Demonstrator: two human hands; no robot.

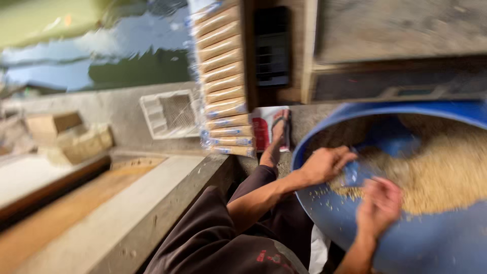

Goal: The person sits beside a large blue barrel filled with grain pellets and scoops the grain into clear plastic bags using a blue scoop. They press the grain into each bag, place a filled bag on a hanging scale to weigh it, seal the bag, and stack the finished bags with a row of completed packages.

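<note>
The person wears dark brown trousers (208, 238) — loose cloth that creases over the knee and thigh, with a small red printed mark low on the near leg. Both forearms are bare, no sleeves showing down to the wrists. The left hand (324, 165) and the right hand (379, 205) carry no gloves, rings or watch that can be made out — motion blur softens them. One foot (276, 137) wears a dark-strapped flip-flop sandal.

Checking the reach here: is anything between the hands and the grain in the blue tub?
Nothing visible. Both the left hand and right hand are inside the blue tub, right at the grain, around a small bluish thing, too blurred to identify.
</note>
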